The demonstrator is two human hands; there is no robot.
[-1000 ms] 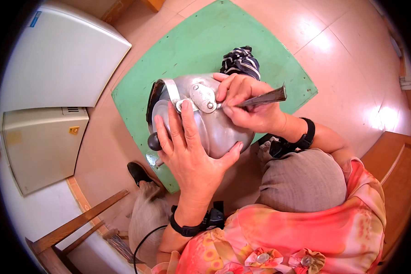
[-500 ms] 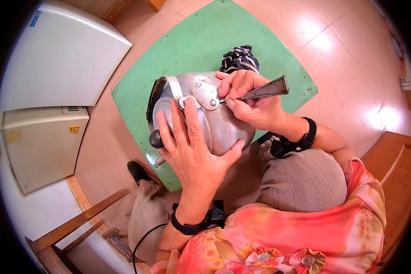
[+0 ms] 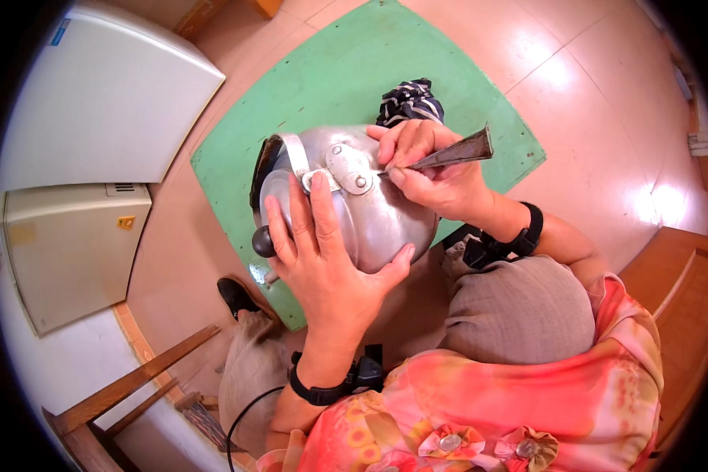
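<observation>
An aluminium kettle point(image 3: 393, 224) lies on its side. Its pale metal handle strap point(image 3: 295, 151) joins a riveted bracket plate point(image 3: 349, 167), and the black lid knob point(image 3: 263, 241) points left. With fingers spread, my left hand point(image 3: 330, 275) presses flat on the kettle, its fingertips near the strap's lower end. My right hand point(image 3: 433, 169) pinches a dark tapered metal tool point(image 3: 460, 152) whose wide end sticks out up and right. The tool's thin tip meets the kettle at or close to the plate's right edge; the exact contact is too small to tell.
Beneath the kettle is a low green table point(image 3: 322, 94). A black-and-white striped cloth point(image 3: 411, 102) is bunched behind my right hand. White cabinets point(image 3: 110, 94) stand at the left, a wooden frame point(image 3: 141, 377) at the lower left, and brown wooden furniture point(image 3: 669, 291) at the right.
The kettle and both hands appear shifted very slightly left in the picture, along with the table. The grip on the tool and the left hand's spread are the same.
</observation>
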